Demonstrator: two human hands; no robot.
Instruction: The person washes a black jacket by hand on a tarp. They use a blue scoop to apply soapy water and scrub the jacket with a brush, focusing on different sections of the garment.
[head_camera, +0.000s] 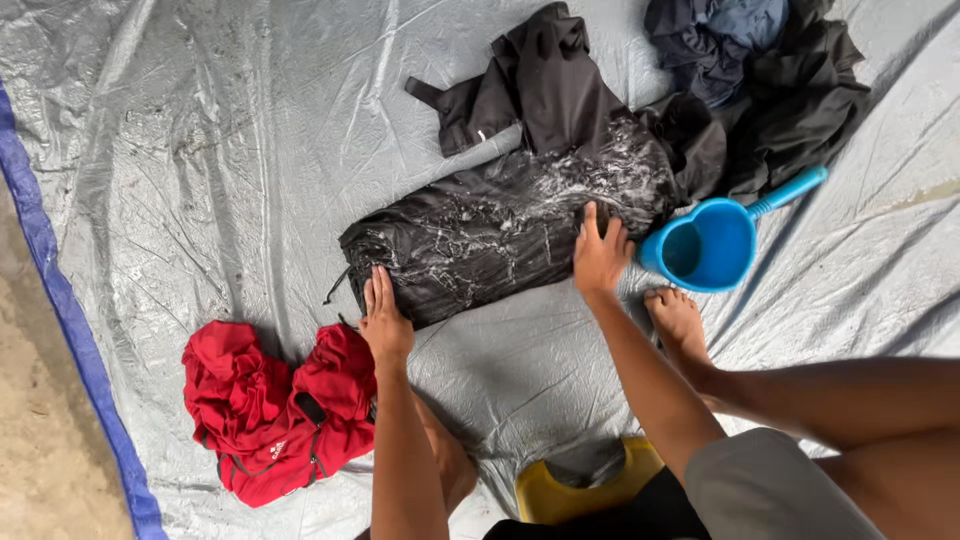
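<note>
— Where was everything on the tarp (200, 130)?
— The soapy jacket (500, 235) lay before me under my hands, a scoop (705, 245) right of it, a crumpled jacket (275, 410) left, a clothes pile (770, 80) behind.

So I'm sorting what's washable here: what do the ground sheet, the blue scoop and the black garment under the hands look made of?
Ground sheet: likely plastic tarpaulin, grey, glossy, creased. Blue scoop: moulded plastic, smooth, even colour. Black garment: thin fabric, probably synthetic, wet and streaked with white suds.

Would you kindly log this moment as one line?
left hand: flat on soapy black garment | right hand: pressing same | blue heart-shaped plastic scoop: beside right hand
</note>
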